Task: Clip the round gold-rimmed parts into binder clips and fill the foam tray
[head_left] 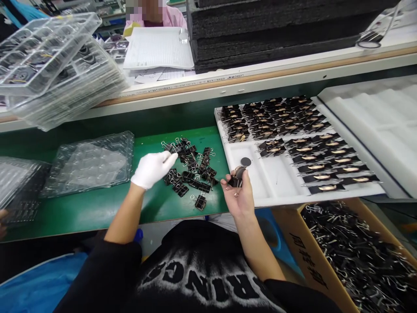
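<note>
My black shirt (202,261) is closest. My right hand (239,191) pinches a round piece (240,173) at its fingertips, a binder clip (232,181) beside it, by the white tray (257,152). My gloved left hand (154,168) meets the clip pile (192,163), fingertips together; whether they grip one, I can't tell.

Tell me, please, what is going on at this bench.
A person is handling binder clips. The white-gloved left grip is at a heap of clips on the green bench, while the bare right grip holds a round part and a clip. Beside them, a white tray carries rows of clipped parts; a dark disc lies in it too. A carton of clips stands lower, on the person's right.
</note>
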The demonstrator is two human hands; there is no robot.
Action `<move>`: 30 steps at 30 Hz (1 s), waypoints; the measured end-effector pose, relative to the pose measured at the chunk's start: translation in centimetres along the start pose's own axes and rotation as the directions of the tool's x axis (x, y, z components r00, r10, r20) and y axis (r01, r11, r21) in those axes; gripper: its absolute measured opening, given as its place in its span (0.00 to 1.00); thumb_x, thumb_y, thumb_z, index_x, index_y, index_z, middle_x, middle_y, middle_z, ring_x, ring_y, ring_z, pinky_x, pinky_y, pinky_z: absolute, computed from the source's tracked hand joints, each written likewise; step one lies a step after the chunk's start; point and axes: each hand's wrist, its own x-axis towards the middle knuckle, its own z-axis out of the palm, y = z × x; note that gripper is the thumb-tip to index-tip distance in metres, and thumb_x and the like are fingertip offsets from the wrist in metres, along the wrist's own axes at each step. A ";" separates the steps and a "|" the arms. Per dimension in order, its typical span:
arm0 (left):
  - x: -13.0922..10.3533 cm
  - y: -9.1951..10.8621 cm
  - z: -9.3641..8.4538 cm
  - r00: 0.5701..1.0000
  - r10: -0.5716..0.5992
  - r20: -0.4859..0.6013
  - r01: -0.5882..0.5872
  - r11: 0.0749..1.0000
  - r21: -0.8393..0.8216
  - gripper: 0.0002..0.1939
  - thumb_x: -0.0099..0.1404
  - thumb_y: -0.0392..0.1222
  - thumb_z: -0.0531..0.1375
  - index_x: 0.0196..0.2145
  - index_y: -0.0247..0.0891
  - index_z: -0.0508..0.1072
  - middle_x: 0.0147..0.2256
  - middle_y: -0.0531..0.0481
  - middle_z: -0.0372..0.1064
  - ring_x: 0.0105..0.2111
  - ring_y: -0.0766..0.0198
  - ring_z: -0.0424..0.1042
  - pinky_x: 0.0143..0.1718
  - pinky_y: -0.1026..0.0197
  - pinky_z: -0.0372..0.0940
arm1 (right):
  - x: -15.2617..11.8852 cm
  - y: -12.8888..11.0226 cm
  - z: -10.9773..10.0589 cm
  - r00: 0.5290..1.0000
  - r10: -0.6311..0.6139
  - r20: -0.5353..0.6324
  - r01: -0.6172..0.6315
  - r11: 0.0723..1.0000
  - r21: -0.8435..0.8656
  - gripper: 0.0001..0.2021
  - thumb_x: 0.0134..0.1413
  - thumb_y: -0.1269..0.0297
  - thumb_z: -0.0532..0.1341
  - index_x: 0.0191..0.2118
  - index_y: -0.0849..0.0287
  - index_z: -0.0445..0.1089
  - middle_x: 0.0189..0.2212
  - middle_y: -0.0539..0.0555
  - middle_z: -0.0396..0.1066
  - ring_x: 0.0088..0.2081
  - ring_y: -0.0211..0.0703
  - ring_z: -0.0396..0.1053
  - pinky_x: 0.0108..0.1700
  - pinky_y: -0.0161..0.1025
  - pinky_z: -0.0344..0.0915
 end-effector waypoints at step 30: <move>-2.1 5.9 1.7 0.985 0.173 -0.013 -0.151 0.821 -0.550 0.23 0.76 0.54 0.48 0.26 0.40 0.64 0.21 0.55 0.66 0.23 0.67 0.65 0.31 0.62 0.59 | -0.4 1.6 0.8 0.938 0.094 0.334 0.098 0.852 -0.515 0.13 0.49 0.51 0.76 0.36 0.52 0.84 0.45 0.54 0.81 0.51 0.48 0.76 0.58 0.44 0.71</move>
